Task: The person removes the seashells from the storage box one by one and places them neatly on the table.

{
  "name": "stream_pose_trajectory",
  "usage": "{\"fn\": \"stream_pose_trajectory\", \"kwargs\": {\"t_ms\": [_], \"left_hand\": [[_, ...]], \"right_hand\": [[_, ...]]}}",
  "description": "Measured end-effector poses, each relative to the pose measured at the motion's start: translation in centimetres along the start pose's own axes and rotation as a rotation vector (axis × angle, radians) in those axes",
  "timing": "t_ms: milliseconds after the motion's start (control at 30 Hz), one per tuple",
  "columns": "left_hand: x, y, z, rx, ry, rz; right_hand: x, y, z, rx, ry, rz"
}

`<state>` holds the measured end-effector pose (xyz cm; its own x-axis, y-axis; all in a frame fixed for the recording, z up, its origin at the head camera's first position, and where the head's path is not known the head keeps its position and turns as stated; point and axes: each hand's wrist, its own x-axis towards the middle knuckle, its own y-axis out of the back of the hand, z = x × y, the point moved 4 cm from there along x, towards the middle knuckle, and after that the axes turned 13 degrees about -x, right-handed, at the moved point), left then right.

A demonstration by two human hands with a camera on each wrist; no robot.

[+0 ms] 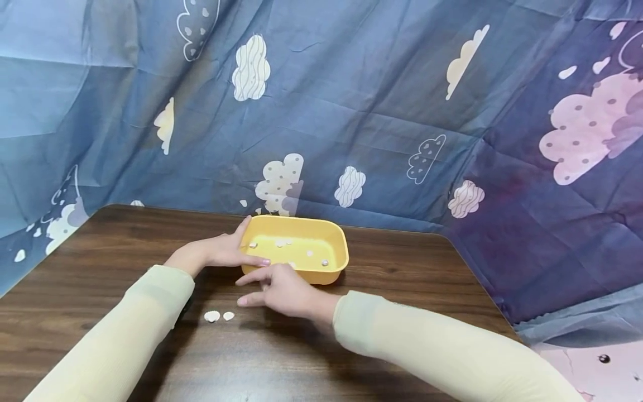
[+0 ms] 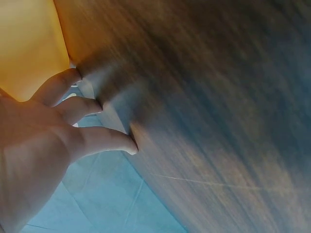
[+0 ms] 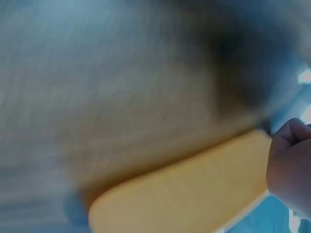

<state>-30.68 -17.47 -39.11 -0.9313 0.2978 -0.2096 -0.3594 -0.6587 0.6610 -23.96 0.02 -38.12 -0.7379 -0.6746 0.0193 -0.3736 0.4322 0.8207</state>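
Observation:
A yellow plastic tub (image 1: pixel 342 254) stands near the table's far edge, with several small pale shells inside, one of them a greyish shell (image 1: pixel 324 262). My left hand (image 1: pixel 221 251) rests against the tub's left end, its fingers spread and fairly straight, one digit reaching over the front rim. In the left wrist view, the other fingers (image 2: pixel 109 138) extend beside the tub. Just in front of the tub hovers my right hand (image 1: pixel 286 290), fingers loosely bent and apart, with nothing visible in them. Two white shells, a scallop shell (image 1: pixel 212 316) and a smaller shell (image 1: pixel 229 316), lie on the table.
The dark wood-grain table (image 1: pixel 427 279) extends around the tub. Behind it hangs a blue cloth (image 1: pixel 311 134) printed with clouds. Something dark (image 1: pixel 183 310) shows partly beneath the left sleeve.

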Motion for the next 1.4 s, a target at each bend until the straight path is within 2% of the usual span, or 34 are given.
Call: {"fn": "stream_pose_trajectory", "kwargs": {"t_ms": [133, 400, 600, 700, 900, 1000, 1133, 1300, 1400], "left_hand": [[0.1, 0.1, 0.1, 0.022, 0.001, 0.007], [0.4, 0.1, 0.1, 0.006, 0.022, -0.01], [0.3, 0.2, 0.2, -0.023, 0.032, -0.01], [0.3, 0.1, 0.2, -0.032, 0.029, -0.014], [0.3, 0.1, 0.2, -0.031, 0.024, -0.007], [0.2, 0.1, 0.2, -0.031, 0.025, -0.001], [0.2, 0.0, 0.1, -0.037, 0.026, 0.003], [0.0, -0.1, 0.0, -0.043, 0.034, 0.002], [0.0, -0.2, 0.0, -0.043, 0.034, 0.003]], "right_hand": [[0.5, 3.0, 0.4, 0.007, 0.002, 0.069], [1.6, 8.3, 2.6, -0.08, -0.085, 0.136], [2.1, 10.8, 5.6, -0.053, -0.18, 0.176], [2.2, 11.0, 7.0, -0.035, -0.237, 0.139], [2.0, 10.3, 8.5, 0.016, -0.353, -0.035], [2.2, 9.8, 8.8, -0.065, -0.371, -0.093], [2.4, 9.4, 8.7, -0.211, -0.366, -0.091], [2.7, 8.5, 8.9, -0.246, -0.418, -0.064], [3.1, 7.9, 8.8, -0.31, -0.405, -0.047]]}}
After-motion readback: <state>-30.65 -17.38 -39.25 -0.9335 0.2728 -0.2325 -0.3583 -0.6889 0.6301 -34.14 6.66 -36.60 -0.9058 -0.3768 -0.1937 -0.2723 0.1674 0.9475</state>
